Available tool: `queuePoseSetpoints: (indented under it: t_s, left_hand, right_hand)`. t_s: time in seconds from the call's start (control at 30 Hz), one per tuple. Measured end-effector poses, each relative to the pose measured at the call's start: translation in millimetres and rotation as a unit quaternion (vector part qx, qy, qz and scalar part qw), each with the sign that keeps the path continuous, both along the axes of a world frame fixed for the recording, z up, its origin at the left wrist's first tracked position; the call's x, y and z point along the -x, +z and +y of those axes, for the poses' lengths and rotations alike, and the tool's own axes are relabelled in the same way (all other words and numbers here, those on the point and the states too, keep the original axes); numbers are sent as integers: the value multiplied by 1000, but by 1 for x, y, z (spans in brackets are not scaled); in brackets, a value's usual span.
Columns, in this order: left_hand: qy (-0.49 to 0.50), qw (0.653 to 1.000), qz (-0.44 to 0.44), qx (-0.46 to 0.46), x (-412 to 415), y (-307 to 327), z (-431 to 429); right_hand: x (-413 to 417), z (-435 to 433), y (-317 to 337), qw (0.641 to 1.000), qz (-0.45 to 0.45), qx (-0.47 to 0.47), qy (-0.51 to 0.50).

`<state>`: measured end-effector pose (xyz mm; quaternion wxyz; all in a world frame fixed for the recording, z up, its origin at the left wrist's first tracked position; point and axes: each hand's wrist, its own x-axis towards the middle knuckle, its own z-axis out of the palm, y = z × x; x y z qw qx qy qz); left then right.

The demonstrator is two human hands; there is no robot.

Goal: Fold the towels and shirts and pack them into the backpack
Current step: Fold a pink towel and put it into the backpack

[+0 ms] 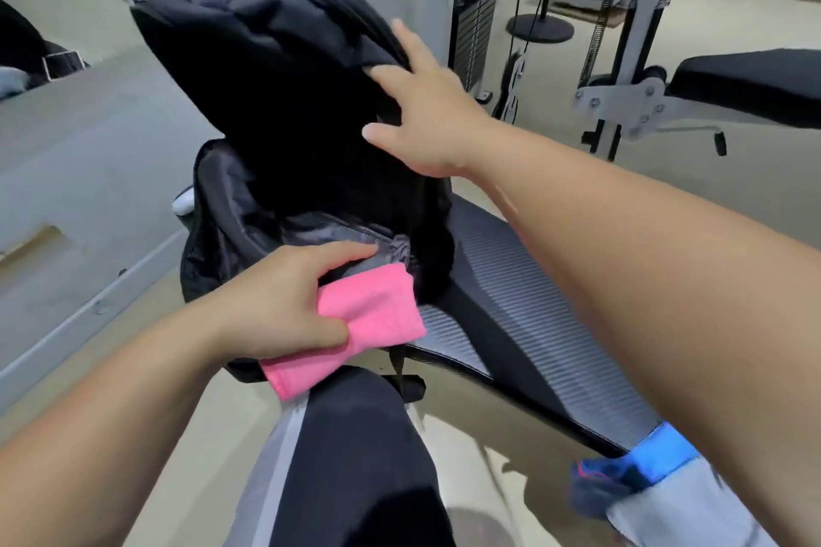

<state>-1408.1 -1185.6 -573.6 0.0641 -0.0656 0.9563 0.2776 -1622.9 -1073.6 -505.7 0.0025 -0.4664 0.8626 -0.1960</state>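
The black backpack (275, 58) stood upright on the far left end of a ribbed grey bench pad (533, 302), its main compartment unzipped and the top flap thrown up and back, so that the grey lining showed in the mouth below.

The right hand (426, 115) lay against the right edge of that raised flap. Its fingers were spread and fairly straight and the thumb stuck out to the left, resting on the fabric rather than closed round it. Whether any fingertip hooked behind the edge could not be told.

The left hand (284, 302) was nearer and lower, at the near lip of the opening. It gripped a folded pink towel (373, 315), with the thumb on the near side and the fingers curled over the far side. The towel's right end lay against the lining at the rim of the bag, and its left end hung out below the hand, above the person's dark-trousered knee (355, 457). The two hands were well apart, with the open mouth of the backpack between them.

Behind the bag stood a weight-stack machine (471, 27), and to the far right a second black padded bench (746, 76). A blue shoe (595, 484) showed on the floor at the near right.
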Motion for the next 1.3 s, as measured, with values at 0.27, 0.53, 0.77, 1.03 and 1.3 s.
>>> queuePoseSetpoints:
  t_s: [0.27,0.53,0.77,1.03,1.3]
  left_hand:
    - [-67,993,-89,-32,-5,3,-9]
    - [-99,966,-126,-201,11,49,-25]
    - [113,954,-12,-279,80,70,-83]
    - [141,958,-145,-203,147,-25,-92]
    - [80,962,-249,77,151,-53,-111]
  right_hand:
    - [54,16,-8,988,-137,65,-25]
    - [61,31,-16,973,-182,132,-50]
    - [65,35,-18,975,-172,135,-38]
    - [64,32,-20,976,-166,137,-33]
    - [64,37,-19,983,-130,131,-16]
